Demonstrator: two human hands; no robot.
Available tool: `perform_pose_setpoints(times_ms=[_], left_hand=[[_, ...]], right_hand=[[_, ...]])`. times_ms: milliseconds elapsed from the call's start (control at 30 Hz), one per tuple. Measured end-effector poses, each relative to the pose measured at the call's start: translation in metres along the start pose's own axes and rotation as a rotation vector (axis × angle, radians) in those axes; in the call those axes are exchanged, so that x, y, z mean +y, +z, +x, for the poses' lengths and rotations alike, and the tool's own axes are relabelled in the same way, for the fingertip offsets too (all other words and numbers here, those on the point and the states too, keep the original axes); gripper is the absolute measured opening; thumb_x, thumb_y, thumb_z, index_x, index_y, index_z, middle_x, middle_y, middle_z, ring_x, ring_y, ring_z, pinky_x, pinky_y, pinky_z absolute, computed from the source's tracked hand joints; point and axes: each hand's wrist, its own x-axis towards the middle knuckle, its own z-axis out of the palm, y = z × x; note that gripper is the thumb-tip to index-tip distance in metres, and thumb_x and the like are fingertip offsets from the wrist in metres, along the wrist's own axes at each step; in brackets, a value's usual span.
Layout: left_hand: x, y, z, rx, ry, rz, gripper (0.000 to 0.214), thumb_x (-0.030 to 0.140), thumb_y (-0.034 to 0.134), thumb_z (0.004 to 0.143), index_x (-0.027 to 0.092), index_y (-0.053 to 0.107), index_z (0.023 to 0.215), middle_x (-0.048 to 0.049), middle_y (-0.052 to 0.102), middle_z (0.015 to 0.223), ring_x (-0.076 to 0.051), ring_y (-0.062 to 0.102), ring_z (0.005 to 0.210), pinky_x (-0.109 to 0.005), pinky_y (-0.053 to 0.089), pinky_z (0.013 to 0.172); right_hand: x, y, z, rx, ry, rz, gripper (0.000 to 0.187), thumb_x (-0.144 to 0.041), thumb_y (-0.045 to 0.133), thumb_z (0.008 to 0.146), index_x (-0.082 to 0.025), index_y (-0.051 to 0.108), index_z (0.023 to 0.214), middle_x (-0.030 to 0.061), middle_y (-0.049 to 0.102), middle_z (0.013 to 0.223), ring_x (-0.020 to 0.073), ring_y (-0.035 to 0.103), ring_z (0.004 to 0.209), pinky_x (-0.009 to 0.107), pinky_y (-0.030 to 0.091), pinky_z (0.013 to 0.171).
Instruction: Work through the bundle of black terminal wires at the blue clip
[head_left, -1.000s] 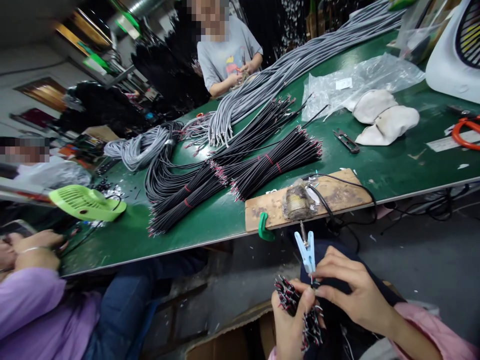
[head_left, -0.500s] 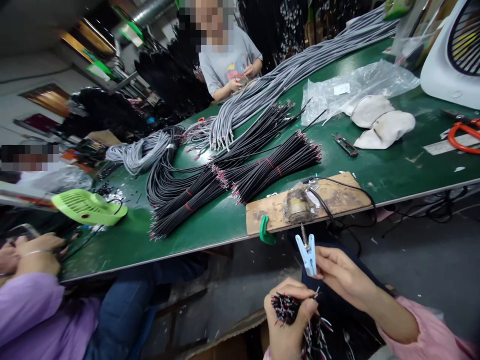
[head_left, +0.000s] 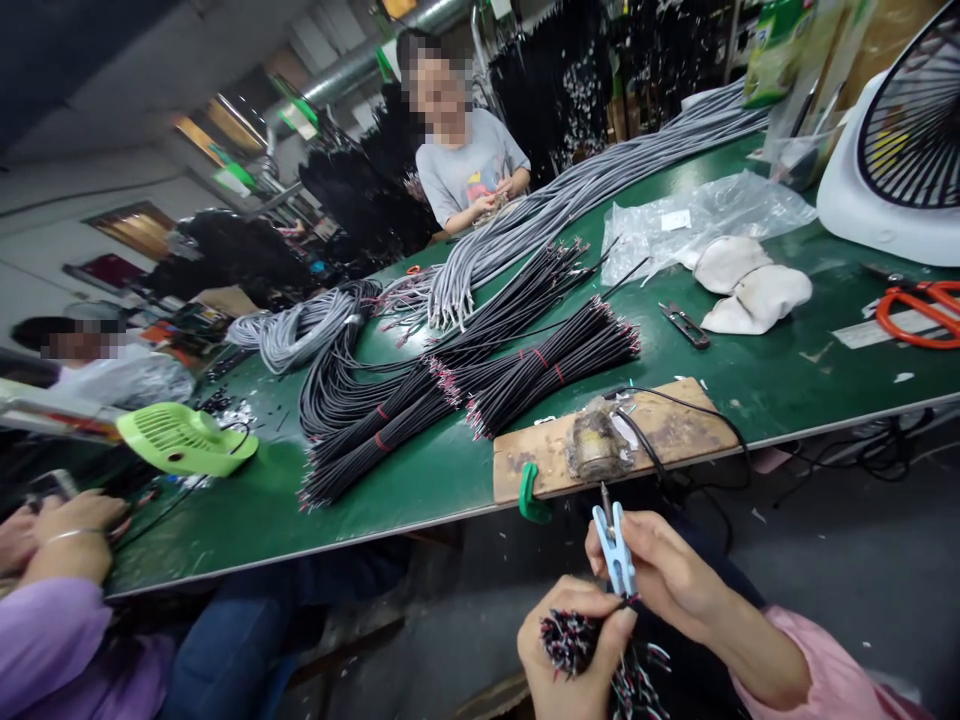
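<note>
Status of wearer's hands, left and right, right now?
Left hand: closed, holding a wire bundle with red and white ends.
Right hand: closed, fingers pinching the light blue clip.

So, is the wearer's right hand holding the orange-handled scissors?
No, the right hand is on the light-blue clothespin, and the scissors lie on the green table.

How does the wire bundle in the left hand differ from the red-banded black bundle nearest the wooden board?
The held bundle is gripped in the left hand; the table bundle lies on the green table.
The held bundle shows mainly its cut ends; the table bundle shows its length.
The table bundle has red bands; none show on the held bundle, though much is hidden.
Both have red and white wire ends.
</note>
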Motion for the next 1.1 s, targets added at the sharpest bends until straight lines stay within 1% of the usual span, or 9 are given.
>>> perform_pose_setpoints(times_ms=[233,400,467,567,667,767,900,1000,1100], left_hand=[[0.002,0.002,-0.003,0.045,-0.062,-0.059,0.01,0.016,0.081,0.063,0.023,0.075,0.061,0.001,0.067,0.058,-0.014,0.06,0.051,-0.023,0.046,0.055],[-0.006,-0.006,-0.016,0.015,-0.171,-0.058,0.022,0.035,0.084,0.065,0.019,0.071,0.058,-0.0009,0.064,0.052,-0.014,0.058,0.049,-0.024,0.045,0.052],[-0.014,-0.008,-0.025,0.045,-0.286,-0.062,0.03,0.043,0.082,0.066,0.017,0.067,0.06,-0.0004,0.062,0.051,-0.015,0.057,0.048,-0.025,0.045,0.051],[-0.027,-0.007,-0.035,0.125,-0.464,-0.07,0.034,0.044,0.083,0.065,0.016,0.064,0.069,0.0001,0.063,0.056,-0.015,0.058,0.049,-0.026,0.046,0.049],[-0.038,-0.004,-0.036,0.109,-0.523,-0.092,0.035,0.042,0.085,0.061,0.015,0.064,0.071,0.0,0.063,0.06,-0.015,0.058,0.054,-0.026,0.048,0.053],[-0.047,-0.002,-0.032,0.016,-0.517,-0.121,0.035,0.038,0.087,0.057,0.013,0.064,0.065,0.0004,0.061,0.058,-0.014,0.055,0.056,-0.026,0.046,0.057],[-0.051,0.001,-0.031,-0.045,-0.599,-0.103,0.033,0.034,0.087,0.056,0.012,0.063,0.062,0.0009,0.059,0.056,-0.013,0.052,0.055,-0.026,0.044,0.057],[-0.049,0.005,-0.037,0.016,-0.685,-0.095,0.037,0.029,0.09,0.05,0.012,0.068,0.074,-0.0035,0.069,0.068,-0.019,0.062,0.065,-0.03,0.05,0.064],[-0.05,0.007,-0.045,0.13,-0.702,-0.064,0.043,0.024,0.092,0.043,0.012,0.069,0.078,-0.0063,0.073,0.075,-0.025,0.067,0.073,-0.033,0.054,0.068]], right_hand=[[0.007,-0.028,-0.007,0.041,0.036,-0.021,0.047,-0.058,0.063,0.084,-0.013,0.075,0.084,0.0032,0.057,0.069,0.0112,0.045,0.063,0.022,0.035,0.056],[-0.002,-0.045,-0.02,0.078,-0.056,-0.45,0.031,-0.045,0.066,0.087,-0.016,0.073,0.091,0.0042,0.061,0.077,0.0153,0.051,0.073,0.027,0.039,0.067],[-0.009,-0.043,-0.024,0.063,-0.089,-0.655,0.028,-0.043,0.067,0.086,-0.015,0.072,0.084,0.0042,0.061,0.077,0.0173,0.054,0.075,0.029,0.04,0.07],[-0.017,-0.032,-0.03,-0.054,-0.113,-0.885,0.036,-0.047,0.061,0.088,-0.014,0.072,0.077,0.0051,0.061,0.075,0.0184,0.055,0.074,0.03,0.04,0.069],[-0.019,-0.025,-0.033,-0.17,-0.078,-1.033,0.043,-0.048,0.052,0.094,-0.014,0.074,0.079,0.0068,0.065,0.075,0.0187,0.056,0.074,0.03,0.041,0.069],[-0.018,-0.029,-0.033,-0.137,-0.025,-1.064,0.042,-0.045,0.054,0.093,-0.014,0.074,0.074,0.0049,0.065,0.07,0.0163,0.054,0.067,0.028,0.039,0.064],[-0.022,-0.04,-0.025,-0.136,0.07,-1.008,0.026,-0.039,0.069,0.082,-0.014,0.076,0.079,0.0027,0.066,0.069,0.014,0.052,0.062,0.025,0.037,0.057],[-0.028,-0.038,-0.021,-0.236,0.087,-1.102,0.013,-0.028,0.078,0.072,-0.015,0.077,0.073,0.0021,0.067,0.069,0.0148,0.054,0.064,0.025,0.039,0.058],[-0.028,-0.029,-0.021,-0.227,0.021,-1.223,0.008,-0.013,0.075,0.071,-0.015,0.073,0.064,0.0009,0.065,0.066,0.0147,0.054,0.063,0.025,0.039,0.06]])
